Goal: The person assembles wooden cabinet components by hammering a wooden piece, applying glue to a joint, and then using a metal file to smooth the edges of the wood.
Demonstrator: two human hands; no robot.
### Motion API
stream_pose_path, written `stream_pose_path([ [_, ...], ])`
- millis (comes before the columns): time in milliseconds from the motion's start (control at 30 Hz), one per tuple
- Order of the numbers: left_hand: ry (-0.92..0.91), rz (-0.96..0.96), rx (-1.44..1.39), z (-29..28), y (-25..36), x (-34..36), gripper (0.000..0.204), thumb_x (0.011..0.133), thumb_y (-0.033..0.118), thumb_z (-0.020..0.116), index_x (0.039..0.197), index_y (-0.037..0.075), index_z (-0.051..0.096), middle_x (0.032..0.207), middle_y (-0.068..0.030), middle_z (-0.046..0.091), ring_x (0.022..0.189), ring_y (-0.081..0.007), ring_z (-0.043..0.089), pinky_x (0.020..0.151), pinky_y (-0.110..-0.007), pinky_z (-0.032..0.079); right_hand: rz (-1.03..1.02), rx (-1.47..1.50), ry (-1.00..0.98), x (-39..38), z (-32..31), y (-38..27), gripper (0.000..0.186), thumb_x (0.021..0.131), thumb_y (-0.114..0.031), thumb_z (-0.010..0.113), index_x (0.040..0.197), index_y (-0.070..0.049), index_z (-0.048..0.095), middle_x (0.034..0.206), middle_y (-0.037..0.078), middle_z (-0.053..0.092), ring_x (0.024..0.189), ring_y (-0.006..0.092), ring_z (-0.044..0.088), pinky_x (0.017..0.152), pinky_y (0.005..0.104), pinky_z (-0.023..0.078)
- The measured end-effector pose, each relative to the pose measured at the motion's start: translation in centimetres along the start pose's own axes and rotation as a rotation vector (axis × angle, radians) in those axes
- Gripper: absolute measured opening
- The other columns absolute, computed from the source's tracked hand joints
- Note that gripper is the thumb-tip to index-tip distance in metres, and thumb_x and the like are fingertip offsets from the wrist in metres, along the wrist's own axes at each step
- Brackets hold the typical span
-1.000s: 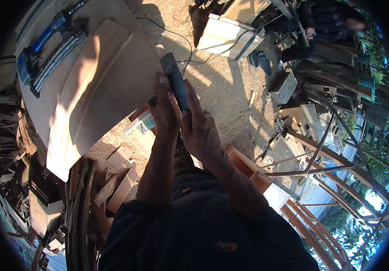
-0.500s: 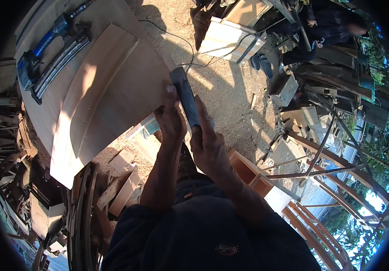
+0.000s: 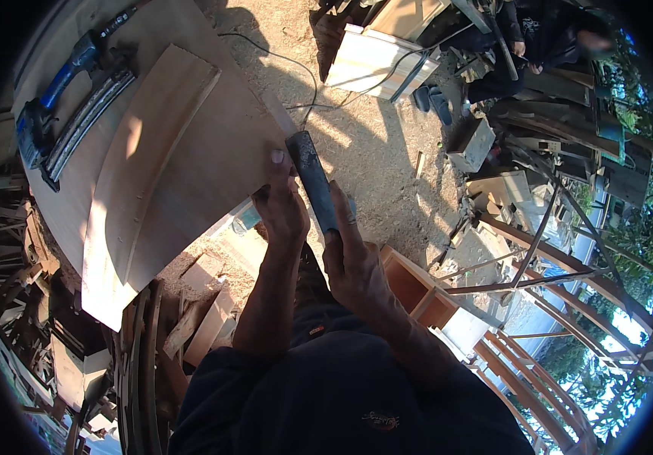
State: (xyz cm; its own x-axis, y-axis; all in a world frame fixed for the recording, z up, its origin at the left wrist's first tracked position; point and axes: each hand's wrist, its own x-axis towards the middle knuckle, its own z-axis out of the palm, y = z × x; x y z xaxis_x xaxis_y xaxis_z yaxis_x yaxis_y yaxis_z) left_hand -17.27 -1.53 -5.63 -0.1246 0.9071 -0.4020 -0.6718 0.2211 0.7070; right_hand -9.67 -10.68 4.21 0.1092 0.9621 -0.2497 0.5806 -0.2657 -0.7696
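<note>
Dark bar (image 3: 314, 182) has slid back toward the wearer's torso (image 3: 326, 394) since a second ago; left to right: one blue tool (image 3: 55, 91) and one curved board (image 3: 141, 144) on the panel (image 3: 209, 148), left hand (image 3: 284, 212) thumb-up beside the bar, fingers hidden so can't tell its grip, right hand (image 3: 358, 269) curled round the bar's near end, one wooden box (image 3: 406, 280), two compartments showing, insides kinda shadowy

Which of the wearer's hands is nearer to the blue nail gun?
Left. The left hand is by the right edge of the wooden panel, right of and below the blue nail gun in the picture; the right hand, on the dark bar, is farther right and lower.
</note>
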Motion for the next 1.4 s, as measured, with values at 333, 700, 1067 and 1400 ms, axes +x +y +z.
stream_pose_path([
  [333,-0.034,0.060,-0.034,0.2,-0.5,1.0,0.049,0.098,0.031,0.066,0.134,0.004,0.047,0.115,-0.0070,0.063,0.100,-0.0169,0.066,0.094,-0.044,0.055,-0.038,0.018,0.005,0.6,0.0,0.0,0.068,0.097,0.000,0.046,0.157,-0.006,0.015,0.145,0.033,0.045,0.088,0.0476,0.069,0.067,0.0459,0.058],
  [700,0.027,0.104,0.022,0.8,-0.5,0.5,0.031,0.099,0.023,0.062,0.120,0.002,0.055,0.109,-0.0062,0.065,0.092,-0.0136,0.067,0.085,-0.031,0.054,-0.022,-0.034,-0.043,1.1,-0.4,-0.5,0.066,0.098,-0.002,0.045,0.157,-0.003,0.015,0.148,0.033,0.040,0.095,0.0485,0.068,0.071,0.0498,0.057],
  [1067,-0.086,-0.095,0.236,-1.8,0.3,1.4,0.028,0.099,0.021,0.060,0.120,0.003,0.055,0.113,-0.0064,0.064,0.096,-0.0117,0.063,0.080,-0.030,0.052,0.045,-0.011,-0.145,4.0,-0.7,-1.6,0.062,0.099,-0.003,0.042,0.156,-0.003,0.018,0.145,0.034,0.044,0.090,0.0479,0.069,0.065,0.0446,0.059],
  [1400,0.004,-0.012,0.134,-0.4,0.4,-0.2,0.031,0.099,0.025,0.060,0.120,0.003,0.053,0.107,-0.0060,0.062,0.097,-0.0137,0.062,0.080,-0.031,0.053,0.034,-0.024,-0.060,2.7,-0.6,-1.1,0.060,0.101,-0.006,0.041,0.156,-0.003,0.018,0.140,0.035,0.048,0.100,0.0488,0.067,0.074,0.0462,0.060],
])
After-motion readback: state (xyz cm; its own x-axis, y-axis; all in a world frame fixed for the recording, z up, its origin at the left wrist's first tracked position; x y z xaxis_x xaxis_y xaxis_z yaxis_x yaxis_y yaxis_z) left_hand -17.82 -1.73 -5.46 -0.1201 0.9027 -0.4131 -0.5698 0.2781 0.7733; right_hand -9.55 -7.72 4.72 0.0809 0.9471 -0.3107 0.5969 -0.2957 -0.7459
